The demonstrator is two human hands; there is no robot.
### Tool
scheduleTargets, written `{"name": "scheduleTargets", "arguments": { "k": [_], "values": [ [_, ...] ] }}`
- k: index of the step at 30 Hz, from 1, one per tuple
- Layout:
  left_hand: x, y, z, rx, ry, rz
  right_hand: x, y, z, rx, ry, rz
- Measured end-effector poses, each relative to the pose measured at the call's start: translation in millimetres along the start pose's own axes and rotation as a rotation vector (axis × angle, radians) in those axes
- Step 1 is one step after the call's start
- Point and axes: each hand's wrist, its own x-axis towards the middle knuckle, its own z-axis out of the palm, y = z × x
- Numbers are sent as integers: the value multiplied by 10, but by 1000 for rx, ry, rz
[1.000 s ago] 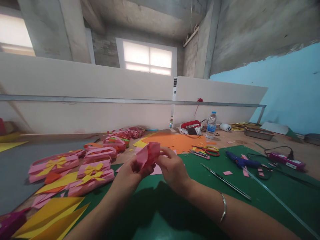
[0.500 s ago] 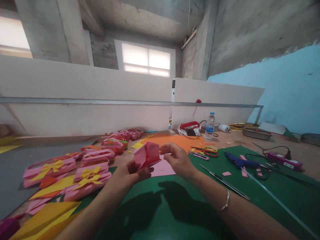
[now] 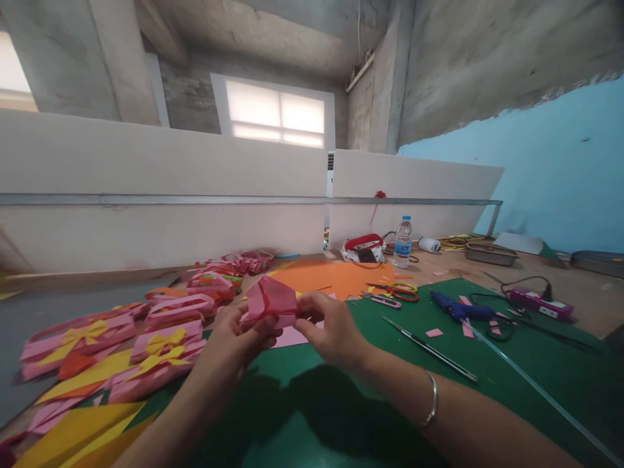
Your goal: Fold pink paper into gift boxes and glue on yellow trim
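1. Broad, flat, smooth dark-green sheet (image 3: 273, 416): lies beneath both hands; prob. best to work above it.
2. Bare left hand (image 3: 238, 338): thumb in front, grasping a small, boxy, folded pink-paper piece (image 3: 268, 296) by its lower L side; a light grip should avoid crushing.
3. Bare right hand (image 3: 334, 328): fingers curled at the piece's R edge; can't tell if pinching.
4. Said piece: up off the sheet, btwn both hands; even pressure, L & R, should keep folds crisp & edges aligned.

Our left hand (image 3: 238, 337) hid part of the folded paper (image 3: 273, 296); the view's left edge cut off a window (image 3: 12, 70). We couldn't read the label (image 3: 402, 248) on the bottle (image 3: 403, 227).
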Motion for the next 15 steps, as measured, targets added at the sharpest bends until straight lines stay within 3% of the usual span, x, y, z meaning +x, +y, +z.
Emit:
{"name": "scheduleTargets", "arguments": {
  "k": [6, 15],
  "values": [
    [67, -130, -7, -112, 16, 15, -54, -30, 115, -47, 80, -35],
    [-35, -60, 39, -70, 96, 20, -87, -28, 145, -57, 12, -22]
  ]
}}
